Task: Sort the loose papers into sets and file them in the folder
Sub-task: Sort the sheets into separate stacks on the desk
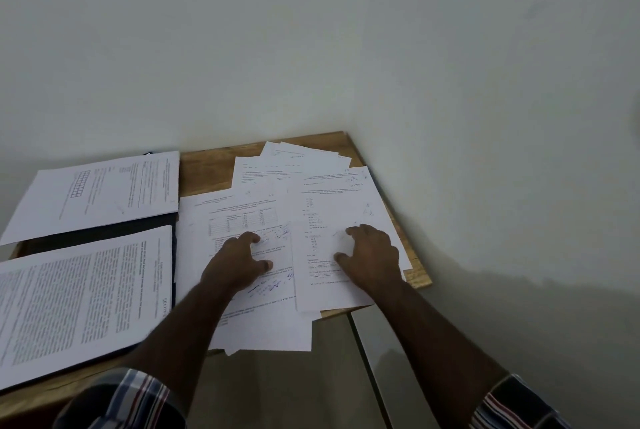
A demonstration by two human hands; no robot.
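Papers (270,207) lie loose under both hands. The left hand (239,264) rests on a sheet with a table and blue pen marks, its fingers (254,238) a little bent and spread, gripping nothing. The right hand (372,255) presses the top sheet (332,220) the same way. Around them the heap is fanned out on the desk (204,172), some sheets hanging over the near edge. At the left the dark folder (104,231) lies open with two stacks on it. I judge sorting is partly done; this heap remains.

We note a wooden desk (204,170) set into a corner of pale walls (242,47); plaid sleeves (131,401) at the bottom edge.
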